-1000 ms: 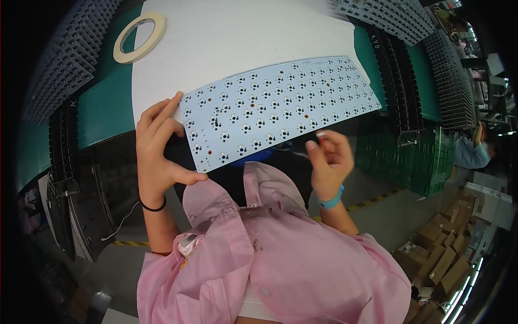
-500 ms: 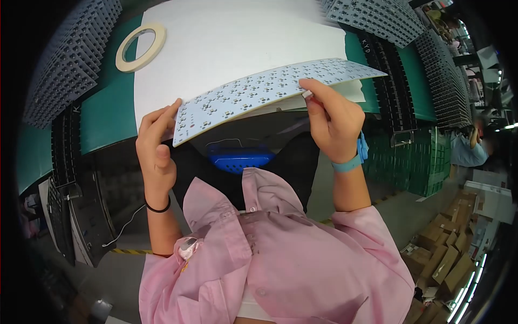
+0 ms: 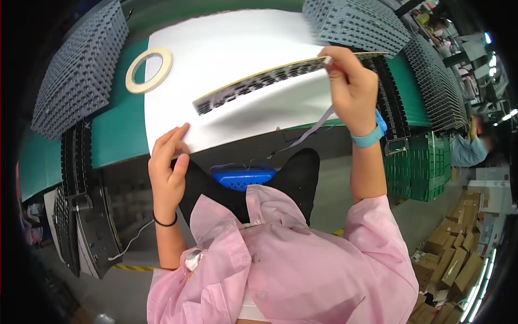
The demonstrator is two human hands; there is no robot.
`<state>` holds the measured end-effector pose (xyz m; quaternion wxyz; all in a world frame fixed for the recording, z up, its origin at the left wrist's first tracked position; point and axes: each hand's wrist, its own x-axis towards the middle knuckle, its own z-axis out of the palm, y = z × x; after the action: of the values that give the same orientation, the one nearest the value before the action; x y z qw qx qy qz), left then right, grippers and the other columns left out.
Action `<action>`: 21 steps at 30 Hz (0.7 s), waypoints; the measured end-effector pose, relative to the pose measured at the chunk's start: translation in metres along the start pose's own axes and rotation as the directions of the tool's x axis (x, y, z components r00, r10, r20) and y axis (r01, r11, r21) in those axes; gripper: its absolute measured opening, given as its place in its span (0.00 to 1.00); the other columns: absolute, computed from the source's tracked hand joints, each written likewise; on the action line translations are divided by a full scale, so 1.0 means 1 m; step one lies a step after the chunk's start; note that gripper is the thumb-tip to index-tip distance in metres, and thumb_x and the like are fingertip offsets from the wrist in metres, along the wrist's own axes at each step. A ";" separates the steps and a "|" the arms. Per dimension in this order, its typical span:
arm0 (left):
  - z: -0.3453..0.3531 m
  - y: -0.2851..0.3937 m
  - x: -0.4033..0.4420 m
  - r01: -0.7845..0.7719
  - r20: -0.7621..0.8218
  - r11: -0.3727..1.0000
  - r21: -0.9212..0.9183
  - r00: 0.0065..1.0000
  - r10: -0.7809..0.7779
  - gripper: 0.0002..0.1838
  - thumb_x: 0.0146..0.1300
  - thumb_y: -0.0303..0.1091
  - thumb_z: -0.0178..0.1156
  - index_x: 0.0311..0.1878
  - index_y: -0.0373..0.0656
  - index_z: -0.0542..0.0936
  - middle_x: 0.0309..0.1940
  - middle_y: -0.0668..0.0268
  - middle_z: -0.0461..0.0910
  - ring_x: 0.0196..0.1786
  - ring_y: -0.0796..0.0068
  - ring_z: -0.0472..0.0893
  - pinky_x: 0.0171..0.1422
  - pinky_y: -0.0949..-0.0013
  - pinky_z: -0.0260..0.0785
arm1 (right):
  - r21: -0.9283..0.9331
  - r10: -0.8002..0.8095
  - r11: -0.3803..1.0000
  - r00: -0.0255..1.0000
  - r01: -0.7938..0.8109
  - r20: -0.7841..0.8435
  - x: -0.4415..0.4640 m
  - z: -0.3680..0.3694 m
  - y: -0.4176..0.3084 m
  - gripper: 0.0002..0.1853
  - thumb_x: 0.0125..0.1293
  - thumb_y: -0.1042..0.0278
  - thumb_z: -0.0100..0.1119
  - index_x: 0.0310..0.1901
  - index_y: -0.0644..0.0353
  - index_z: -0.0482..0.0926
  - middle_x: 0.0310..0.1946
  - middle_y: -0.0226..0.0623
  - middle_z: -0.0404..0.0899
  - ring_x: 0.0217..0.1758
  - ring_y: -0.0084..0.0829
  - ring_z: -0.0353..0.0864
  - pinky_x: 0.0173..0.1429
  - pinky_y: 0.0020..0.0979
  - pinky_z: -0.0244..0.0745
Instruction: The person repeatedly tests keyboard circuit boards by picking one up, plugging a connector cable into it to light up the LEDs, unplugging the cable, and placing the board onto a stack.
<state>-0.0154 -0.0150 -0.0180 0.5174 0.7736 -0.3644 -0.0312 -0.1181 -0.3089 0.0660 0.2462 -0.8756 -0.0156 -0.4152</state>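
Observation:
My right hand (image 3: 353, 86) grips the circuit board (image 3: 264, 80) near its right part, with a small red and white item between thumb and fingers. The board is tipped up nearly edge-on over the white sheet (image 3: 232, 48), its dark-patterned side partly showing. A pale ribbon-like strip (image 3: 314, 129) hangs below my right hand. My left hand (image 3: 170, 164) is empty, its fingers apart at the sheet's front left edge, separate from the board. A roll of cream tape (image 3: 165, 68) lies at the sheet's left edge.
Stacks of boards stand at the back left (image 3: 81, 67) and back right (image 3: 356, 24). Black slotted rails (image 3: 75, 156) cross the green surface on both sides. A green crate (image 3: 418, 167) is at the right, near cardboard boxes (image 3: 453, 248). Another person's blue sleeve (image 3: 467, 151) shows far right.
The board has swung up and away from me, from face-up to nearly edge-on. My right hand took hold of it and moved forward; my left hand let go.

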 end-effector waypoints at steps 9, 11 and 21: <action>-0.001 0.000 -0.002 0.036 0.030 0.999 0.012 0.999 -0.036 0.26 0.61 0.52 0.50 0.39 0.33 0.78 0.51 0.57 0.76 0.55 0.62 0.71 0.49 0.71 0.65 | -0.031 0.190 0.979 0.957 -0.202 -0.219 0.049 -0.103 0.064 0.11 0.65 0.75 0.47 0.47 0.56 0.76 0.23 0.23 0.69 0.21 0.14 0.57 0.24 0.16 0.50; 0.000 -0.002 -0.003 -0.005 0.020 1.000 0.026 1.000 0.004 0.27 0.60 0.53 0.51 0.44 0.34 0.78 0.48 0.56 0.76 0.54 0.63 0.71 0.47 0.71 0.65 | 0.037 0.301 0.953 0.931 -0.300 -0.205 0.059 -0.119 0.090 0.12 0.66 0.73 0.46 0.48 0.55 0.75 0.23 0.22 0.68 0.20 0.14 0.57 0.24 0.16 0.50; 0.003 -0.001 -0.002 0.002 0.006 1.000 0.020 1.000 -0.002 0.28 0.58 0.55 0.52 0.41 0.34 0.78 0.50 0.57 0.75 0.54 0.64 0.70 0.46 0.72 0.66 | -0.196 0.356 0.908 0.929 -0.370 -0.106 0.068 -0.143 0.226 0.10 0.65 0.74 0.46 0.47 0.56 0.75 0.26 0.26 0.72 0.23 0.17 0.61 0.26 0.19 0.56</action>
<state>-0.0175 -0.0156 -0.0207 0.5084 0.7791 -0.3654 -0.0305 -0.1240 -0.5829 0.0973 0.2242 -0.8699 0.2003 -0.3909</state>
